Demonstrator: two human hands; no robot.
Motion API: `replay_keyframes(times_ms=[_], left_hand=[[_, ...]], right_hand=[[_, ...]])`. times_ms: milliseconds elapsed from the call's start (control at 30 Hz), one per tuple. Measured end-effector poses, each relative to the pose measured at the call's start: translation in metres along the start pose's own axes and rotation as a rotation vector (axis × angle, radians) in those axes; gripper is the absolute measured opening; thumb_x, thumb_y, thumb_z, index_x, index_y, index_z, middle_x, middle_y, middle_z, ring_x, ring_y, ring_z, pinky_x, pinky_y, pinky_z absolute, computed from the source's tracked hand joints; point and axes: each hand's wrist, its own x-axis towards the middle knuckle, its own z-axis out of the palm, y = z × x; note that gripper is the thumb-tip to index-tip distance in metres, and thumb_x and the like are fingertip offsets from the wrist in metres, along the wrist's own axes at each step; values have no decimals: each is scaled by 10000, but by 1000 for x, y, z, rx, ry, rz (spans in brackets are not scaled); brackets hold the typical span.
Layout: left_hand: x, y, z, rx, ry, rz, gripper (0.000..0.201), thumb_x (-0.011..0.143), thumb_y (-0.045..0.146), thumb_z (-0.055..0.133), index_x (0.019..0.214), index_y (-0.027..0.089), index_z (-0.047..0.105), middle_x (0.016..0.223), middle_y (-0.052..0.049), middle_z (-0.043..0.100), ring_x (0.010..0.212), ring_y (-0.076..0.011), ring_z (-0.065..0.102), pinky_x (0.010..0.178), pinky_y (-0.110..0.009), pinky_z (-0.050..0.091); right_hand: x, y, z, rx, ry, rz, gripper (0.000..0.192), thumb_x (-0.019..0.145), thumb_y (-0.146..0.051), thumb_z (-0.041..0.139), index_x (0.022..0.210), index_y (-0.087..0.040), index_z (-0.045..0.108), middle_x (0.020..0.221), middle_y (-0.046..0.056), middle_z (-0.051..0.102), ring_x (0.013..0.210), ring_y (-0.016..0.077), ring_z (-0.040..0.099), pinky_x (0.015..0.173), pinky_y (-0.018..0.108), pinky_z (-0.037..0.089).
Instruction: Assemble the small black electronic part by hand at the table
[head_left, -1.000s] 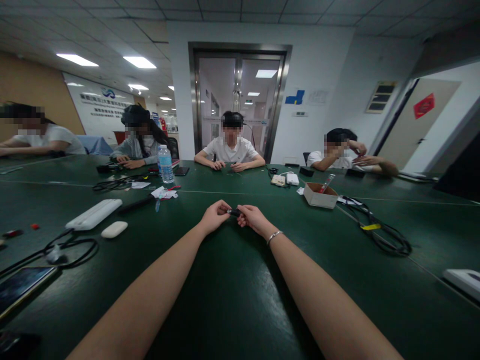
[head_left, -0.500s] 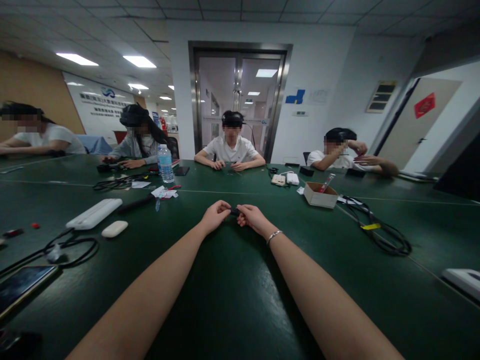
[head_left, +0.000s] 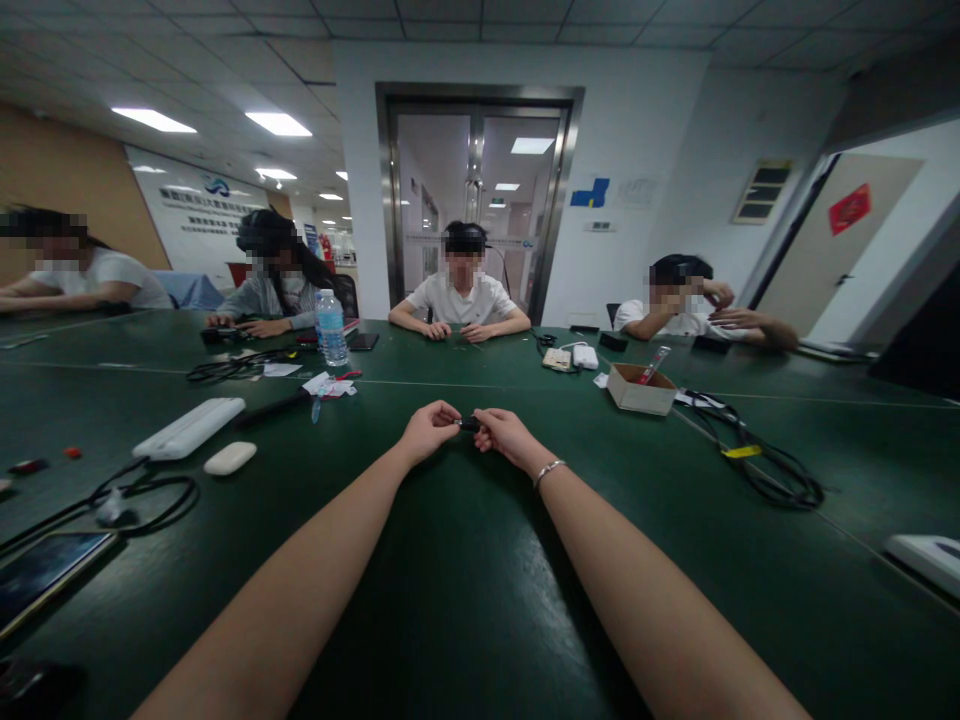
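Note:
Both my arms reach forward over a dark green table [head_left: 465,590]. My left hand [head_left: 427,430] and my right hand [head_left: 504,435] meet at the middle, fingers pinched on the two ends of a small black object [head_left: 469,424] with a metal tip toward the left hand. The object is held just above the tabletop. A thin bracelet [head_left: 549,471] circles my right wrist. Most of the small object is hidden by my fingers.
A cardboard box [head_left: 640,389] and a coiled black cable [head_left: 757,462] lie to the right. A white power strip [head_left: 187,427], a white oval case [head_left: 229,458], a cable and a phone [head_left: 41,572] lie left. A water bottle [head_left: 330,328] stands farther back. Several people sit around the table.
My hands stay together on the small black object with only slight finger shifts. The people across the table moved a little.

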Motion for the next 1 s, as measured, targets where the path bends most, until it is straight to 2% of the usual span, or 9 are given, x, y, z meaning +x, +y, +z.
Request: replay_keyframes(times_ms=[200,333,467,600,733,800,933,1000], left_hand=[[1,-4,1,48,31,-16,177,638,238,637,773,133,592,660,-10,586,596,-111,525,584,-232,410],[1,-3,1,17,28,-70,175,662,260,620,775,130,583,654,-23,601,599,-123,550,575,-241,424],[0,0,2,-15,25,-93,182,669,277,625,757,128,569,649,-29,608,592,-125,557,570,-244,428],[0,1,3,-42,31,-91,172,665,274,627,739,134,559,631,-17,603,584,-119,554,580,-243,428],[0,2,3,-76,34,-97,131,660,234,609,727,137,550,622,-8,597,566,-111,543,573,-239,423],[0,1,2,-77,34,-103,118,659,218,601,728,137,550,628,-10,599,569,-111,544,572,-237,422],[0,-1,2,-62,37,-101,132,667,236,609,735,140,550,633,-11,603,579,-115,553,579,-240,428],[0,-2,2,-59,32,-101,144,676,253,610,742,140,549,639,-14,607,585,-115,557,581,-240,430]], right_hand=[[-2,-1,-3,109,-33,-18,38,857,-99,517,882,-93,545,577,31,581,446,93,575,416,152,482],[-4,-1,-5,167,-58,-28,191,801,8,509,957,-99,536,673,41,604,498,101,608,474,175,520],[-4,-1,-7,178,-83,-39,252,762,54,508,958,-102,536,705,33,602,523,98,620,510,175,532],[-3,-2,-6,165,-95,9,166,818,-54,538,973,-111,521,761,59,622,544,115,634,543,214,555],[-2,-1,-6,106,-105,19,108,894,-180,482,953,-101,525,659,57,604,486,114,609,477,200,533],[-2,0,-7,105,-128,3,103,876,-137,496,967,-102,528,660,51,603,491,109,608,474,187,525],[-4,0,-10,151,-161,-22,288,780,6,536,1036,-123,512,727,33,612,568,115,637,553,201,542],[-4,0,-9,149,-155,-15,294,780,2,538,1045,-119,507,717,34,613,570,118,638,561,209,543]])
